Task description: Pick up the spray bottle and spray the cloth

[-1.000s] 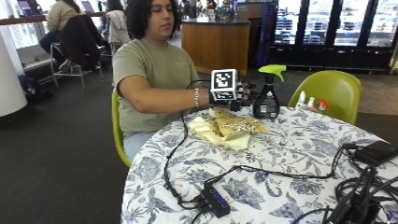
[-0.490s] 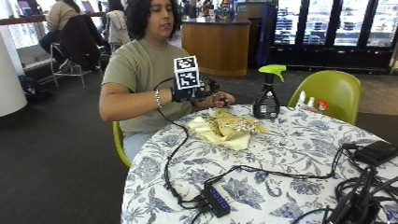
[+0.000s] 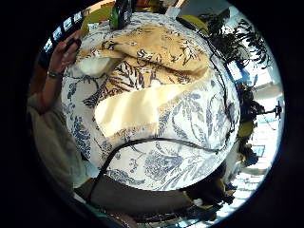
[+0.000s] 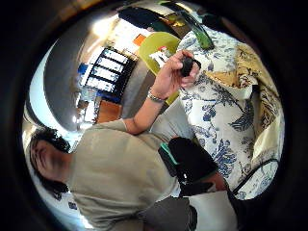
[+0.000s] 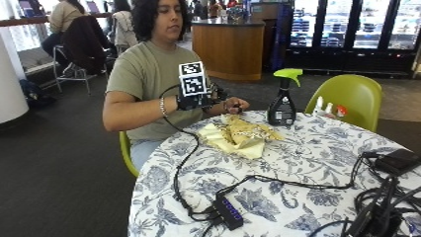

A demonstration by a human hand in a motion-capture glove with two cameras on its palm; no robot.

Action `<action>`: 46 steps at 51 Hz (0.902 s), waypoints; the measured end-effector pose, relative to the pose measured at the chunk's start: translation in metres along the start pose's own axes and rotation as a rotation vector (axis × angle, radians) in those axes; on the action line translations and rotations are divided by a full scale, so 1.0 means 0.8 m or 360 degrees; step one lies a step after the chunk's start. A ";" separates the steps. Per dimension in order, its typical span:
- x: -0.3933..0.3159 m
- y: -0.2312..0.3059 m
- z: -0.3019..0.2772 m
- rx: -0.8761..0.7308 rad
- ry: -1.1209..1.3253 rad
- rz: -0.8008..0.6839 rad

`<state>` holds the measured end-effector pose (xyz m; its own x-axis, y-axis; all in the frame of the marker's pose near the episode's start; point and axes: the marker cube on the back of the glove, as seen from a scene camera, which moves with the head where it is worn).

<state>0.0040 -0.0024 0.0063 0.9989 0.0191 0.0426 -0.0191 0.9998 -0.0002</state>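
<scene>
In the outside view a dark spray bottle with a green trigger stands upright on the floral table, at its far side. A crumpled yellow patterned cloth lies just in front and to the left of it. My gloved right hand hovers over the table's near-left edge, left of the cloth and well short of the bottle, with relaxed fingers that hold nothing. The bare left hand beside it grips a small black object. The palm views look down on the cloth, the bottle beyond it, and the bare hand.
A black hub with cables lies on the table's front part. A black adapter and a tangle of cables sit at the right edge. Small white bottles stand right of the spray bottle, before a green chair.
My gloved hand has drawn back from beside the spray bottle toward the person, rising and then settling lower near the table's left edge. Bottle and cloth have not moved.
</scene>
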 end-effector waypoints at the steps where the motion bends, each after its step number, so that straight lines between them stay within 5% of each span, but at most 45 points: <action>1: 0.000 0.000 0.000 0.0005 -0.0005 0.0001; 46: 0.003 0.005 0.002 0.0007 0.0008 0.0018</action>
<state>0.0067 0.0014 0.0079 0.9988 0.0308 0.0374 -0.0309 0.9995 0.0036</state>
